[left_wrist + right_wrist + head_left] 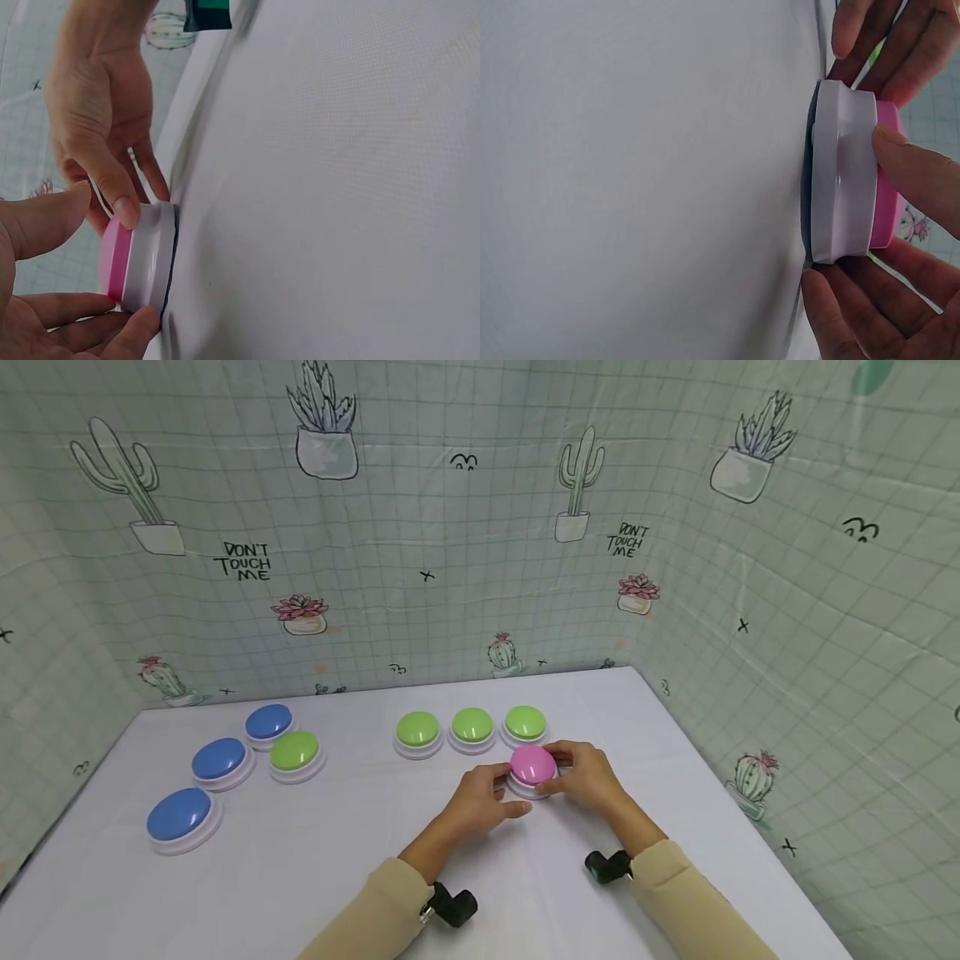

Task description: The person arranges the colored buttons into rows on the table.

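A pink push button [532,765] with a white round base stands on the table, between both hands. My right hand [588,777] grips it from the right; in the right wrist view its thumb [919,176] lies on the front edge and its fingers [855,315] along the side. My left hand [480,797] touches the left side with its fingertips. Its thumb [52,221] sticks out, apart from the button, in the left wrist view. Right behind the pink one sits a green push button [525,722].
Two more green buttons, a middle one [472,725] and a left one [417,729], continue that row. At the left stand blue buttons [268,722], [218,758], [178,814] and a green button [294,751]. Patterned cloth [420,527] walls the white table [315,860].
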### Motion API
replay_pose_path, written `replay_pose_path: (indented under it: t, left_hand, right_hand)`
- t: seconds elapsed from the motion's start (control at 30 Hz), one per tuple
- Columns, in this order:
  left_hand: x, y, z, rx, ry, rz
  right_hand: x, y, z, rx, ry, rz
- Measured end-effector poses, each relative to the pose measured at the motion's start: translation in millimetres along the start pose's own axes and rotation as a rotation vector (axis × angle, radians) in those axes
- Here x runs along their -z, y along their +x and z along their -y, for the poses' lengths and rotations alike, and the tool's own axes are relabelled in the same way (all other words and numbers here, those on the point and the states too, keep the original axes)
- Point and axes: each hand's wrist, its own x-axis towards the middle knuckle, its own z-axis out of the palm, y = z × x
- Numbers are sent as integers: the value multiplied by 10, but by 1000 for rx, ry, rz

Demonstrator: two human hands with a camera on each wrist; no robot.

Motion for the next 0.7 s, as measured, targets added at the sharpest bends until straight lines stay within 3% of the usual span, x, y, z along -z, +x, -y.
replay_pose_path:
  t: [0.2,0.43,0.7]
  left_hand:
    - [-138,81,-66,-9,24,23]
    - [-310,184,-116,-14,79,-9]
    - [-468,341,-169,-25,25,-37]
  right_hand:
    - [128,-15,-90,-22,-12,-23]
    - [228,3,-182,-62,-10,-50]
    - [294,71,-247,-116,-39,-88]
